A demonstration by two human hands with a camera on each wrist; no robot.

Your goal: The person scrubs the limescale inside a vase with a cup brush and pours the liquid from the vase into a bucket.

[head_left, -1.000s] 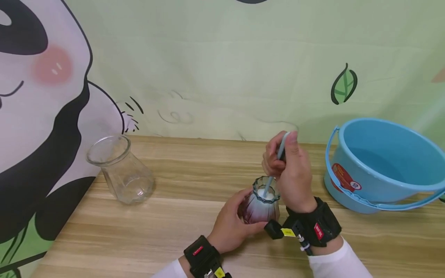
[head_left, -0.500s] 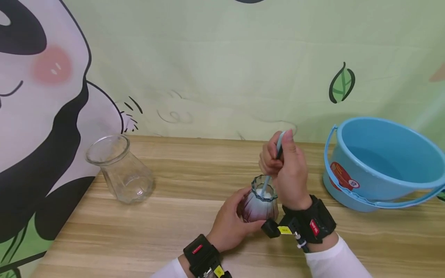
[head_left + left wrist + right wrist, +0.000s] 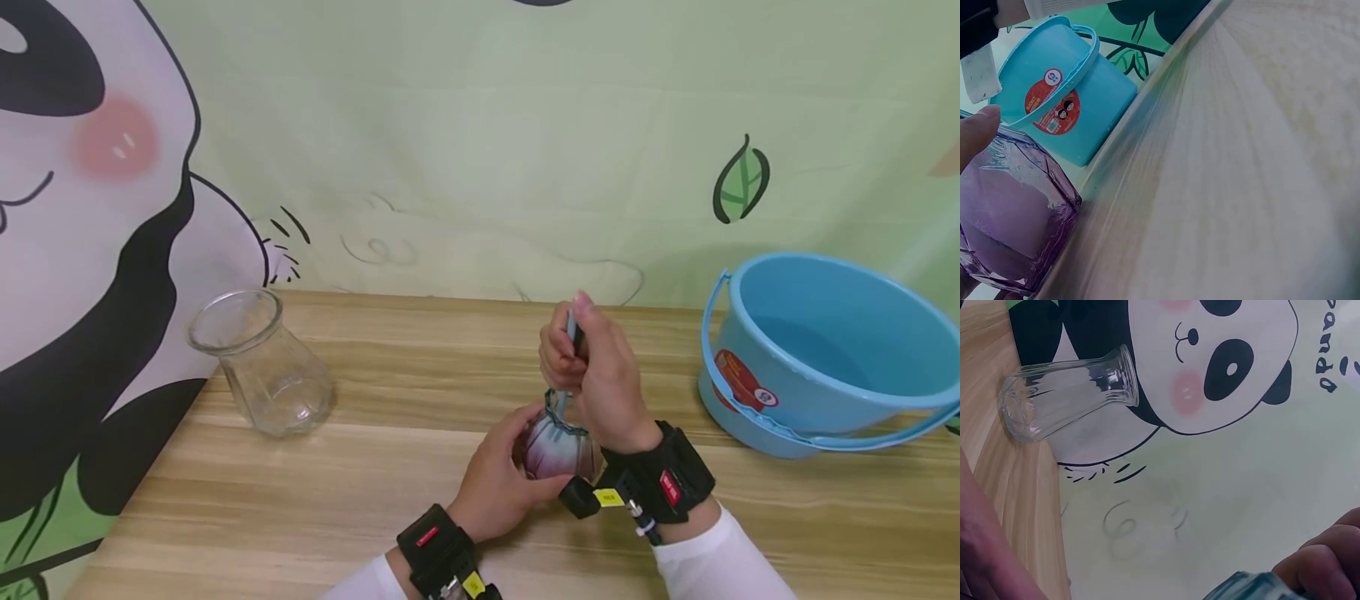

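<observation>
My left hand [image 3: 487,483] grips a small purple-tinted glass vase [image 3: 551,454] with a scalloped teal rim, from its left side. The vase stands near the middle of the table. Above it my right hand [image 3: 609,379] has its fingers curled round the light-blue handle of a bottle brush [image 3: 572,325], thumb pointing up along the handle. The handle runs down into the vase's mouth. A pale bulky mass [image 3: 1010,200] fills much of the vase in the left wrist view. My right hand hides part of the rim in the head view.
A clear glass vase [image 3: 277,375] with a flared rim stands on the left of the wooden table [image 3: 360,500]. At the right is a light-blue bucket [image 3: 795,417] with its handle lowered to the front. A printed panda cloth [image 3: 450,167] hangs behind.
My right hand has shifted left and slightly downward with the brush, and the handle now stands more upright. My left hand and the purple vase have stayed nearly in place.
</observation>
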